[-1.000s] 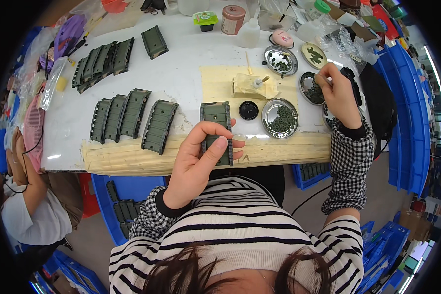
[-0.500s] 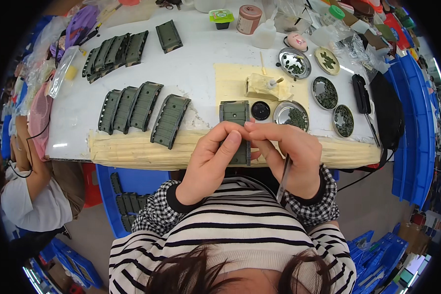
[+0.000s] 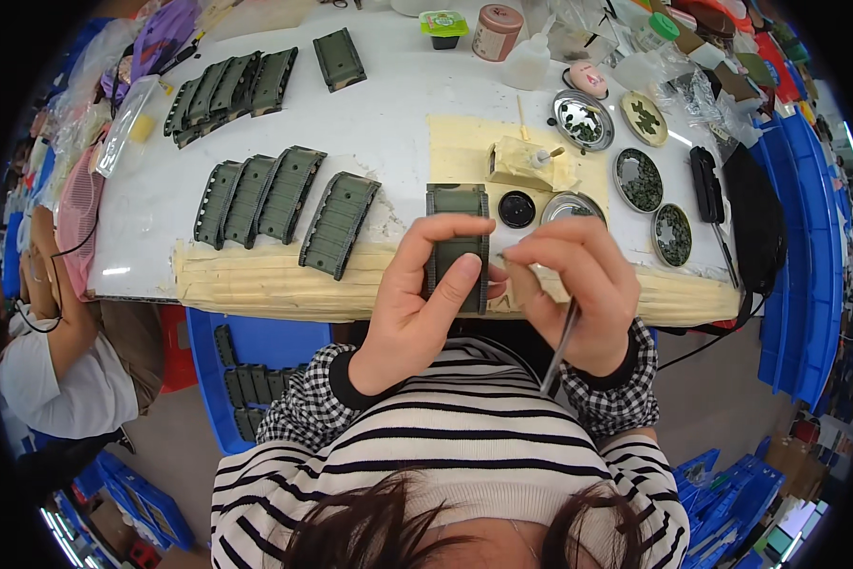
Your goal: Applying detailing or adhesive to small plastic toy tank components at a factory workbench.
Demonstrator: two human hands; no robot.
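Note:
At the table's front edge, a curved dark green ribbed piece [image 3: 458, 201] stands lengthwise in front of me. My left hand [image 3: 403, 313] grips it, the index finger and thumb lying across its face. Just right of the piece is my right hand [image 3: 593, 294], apart from it. A slim metal tool [image 3: 561, 351] is tucked in that hand and points back toward me. The right thumb and index finger come close together; whether they pinch a tiny bit I cannot tell. Behind the right hand, a round metal dish [image 3: 593, 204] is partly hidden.
Similar green pieces [image 3: 339, 226] lie in groups at left. A tape-covered block [image 3: 531, 166] and a black round cap [image 3: 517, 210] sit beyond my hands. Dishes of small green bits [image 3: 638, 180] stand at right. A blue bin [image 3: 208, 379] holds more pieces below the table edge.
My right hand has drawn back to the right, away from the green piece and my left fingers. My left index finger has straightened across the piece.

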